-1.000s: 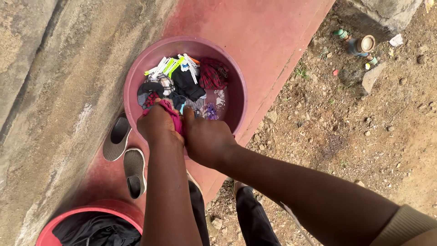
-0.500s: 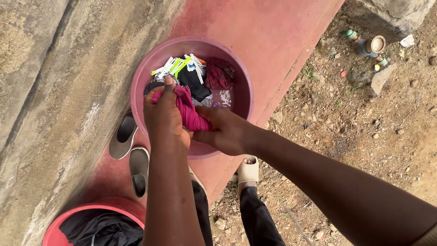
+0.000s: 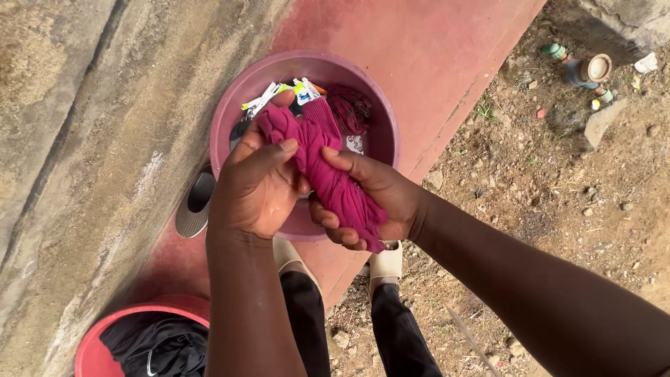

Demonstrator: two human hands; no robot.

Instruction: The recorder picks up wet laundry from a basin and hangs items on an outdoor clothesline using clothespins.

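Both hands are clamped on a twisted magenta cloth, held just above a round pink plastic basin. The left hand wraps the upper end of the roll, thumb across the fabric; the right hand closes around the lower end, so each grip is shut tight on the cloth. The roll runs slantwise from the basin's middle down toward the person's body.

Inside the basin lie more wet pieces: a dark red patterned cloth against the far wall, and a white garment with green and blue marks beside it, partly hidden by the hands.

The basin sits on a red-painted concrete ledge. At the lower left stands a red plastic basin holding a black garment. A grey slip-on shoe lies beside the pink basin.
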